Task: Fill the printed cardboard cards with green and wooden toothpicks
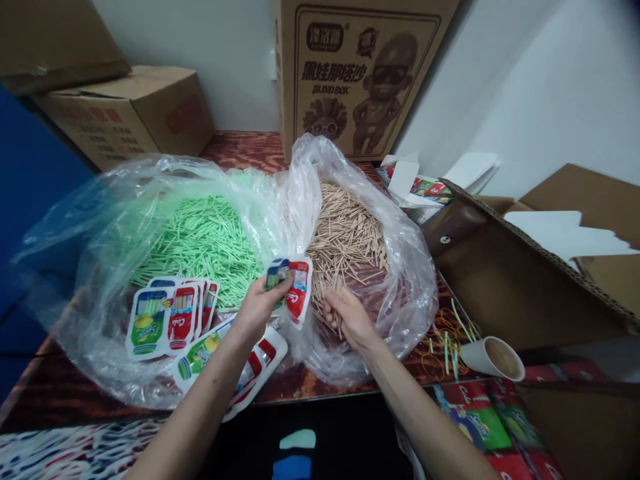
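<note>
My left hand [260, 303] is closed on a small printed packet [295, 287], red and blue-green, held up between two clear plastic bags. The left bag [90, 220] holds a heap of green sticks [200, 240]. The right bag [410, 267] holds a heap of tan wooden sticks [347, 237]. My right hand [347, 313] reaches into the right bag with fingers curled around a few tan sticks. Several filled packets [170, 317] lie fanned on the left bag, and more packets [250, 367] lie under my left forearm.
A printed cardboard box [360, 73] stands at the back, more boxes [130, 113] at the back left. An open carton [525, 267] sits at the right. A paper cup [493, 358] lies on its side near loose rubber bands [445, 333]. Printed sheets [480, 420] lie at the lower right.
</note>
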Tool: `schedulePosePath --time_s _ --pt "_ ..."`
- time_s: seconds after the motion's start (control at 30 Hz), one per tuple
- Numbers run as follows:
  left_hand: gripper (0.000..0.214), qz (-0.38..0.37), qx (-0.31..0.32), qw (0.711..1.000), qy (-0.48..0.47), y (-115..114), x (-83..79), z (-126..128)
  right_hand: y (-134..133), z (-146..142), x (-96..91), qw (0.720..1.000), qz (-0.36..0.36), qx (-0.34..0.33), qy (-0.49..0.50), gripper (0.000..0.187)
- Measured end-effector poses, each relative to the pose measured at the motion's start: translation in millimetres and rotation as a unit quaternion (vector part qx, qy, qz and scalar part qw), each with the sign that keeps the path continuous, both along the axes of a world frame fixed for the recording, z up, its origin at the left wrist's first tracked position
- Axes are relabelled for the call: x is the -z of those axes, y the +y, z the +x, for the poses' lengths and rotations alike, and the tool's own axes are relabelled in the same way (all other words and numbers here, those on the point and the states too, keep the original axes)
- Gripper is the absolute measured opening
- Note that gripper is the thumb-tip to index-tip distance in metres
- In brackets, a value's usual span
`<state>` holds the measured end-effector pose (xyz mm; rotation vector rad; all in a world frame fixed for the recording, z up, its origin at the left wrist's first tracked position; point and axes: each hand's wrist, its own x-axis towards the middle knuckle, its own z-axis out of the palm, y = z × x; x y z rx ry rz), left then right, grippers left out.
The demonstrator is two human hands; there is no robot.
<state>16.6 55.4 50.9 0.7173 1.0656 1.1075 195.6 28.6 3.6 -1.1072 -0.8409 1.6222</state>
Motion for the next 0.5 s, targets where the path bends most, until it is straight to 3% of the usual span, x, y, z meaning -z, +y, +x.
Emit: schedulePosePath --time_s 0.1,0.23,0.4,0.5 --pt "0.031 -0.017 -0.047 0.999 -0.017 -15 0.9 -14 -9 -7 8.4 0.973 0.121 0.111 -0.160 0.016" --pt "0.029 -0.050 -0.071 0.996 -0.019 -33 10.2 -26 -25 -12 26.9 0.929 0.139 0.105 -0.325 0.010" --pt "0.032 -0.062 -0.110 0.992 -0.014 -45 11.8 -33 -34 -11 26.8 0.935 0.186 0.109 -0.283 0.010" --pt "0.032 -0.070 -0.116 0.991 -0.014 -50 9.1 -36 -36 -11 23.8 0.940 0.179 0.084 -0.278 0.011"
